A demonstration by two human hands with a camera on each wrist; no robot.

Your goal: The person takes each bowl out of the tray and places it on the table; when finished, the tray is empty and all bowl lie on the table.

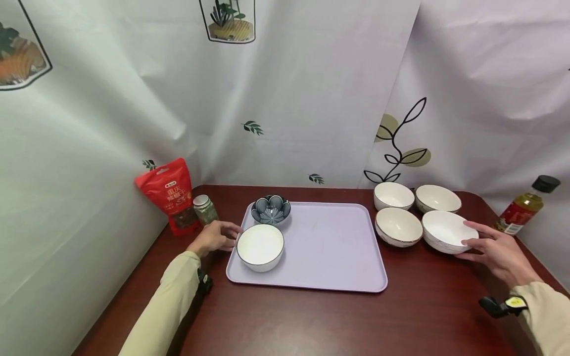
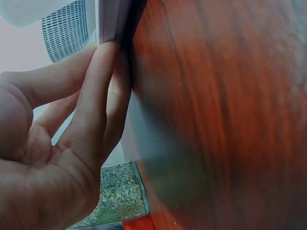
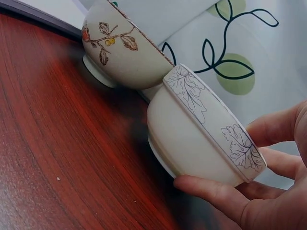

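- Left grip point(image 1: 215, 236) touches lilac rectangular plastic-looking tray point(image 1: 329, 247) at 9 o'clock; can't tell if pinching.
- Right grip point(image 1: 498, 249) pinches white round ceramic bowl point(image 1: 444, 231), tray's 3 o'clock; keep level.

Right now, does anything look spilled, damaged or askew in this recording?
Nothing clearly stands out: no spill or breakage shows, the white bowl on the tray sits upright, and the bowl in the right grip looks intact. The red pouch and bottle lean outward in the head view, possibly just lens distortion.

A leaf-patterned bowl point(image 1: 444, 231) is upright — right of the lilac tray point(image 1: 329, 247)
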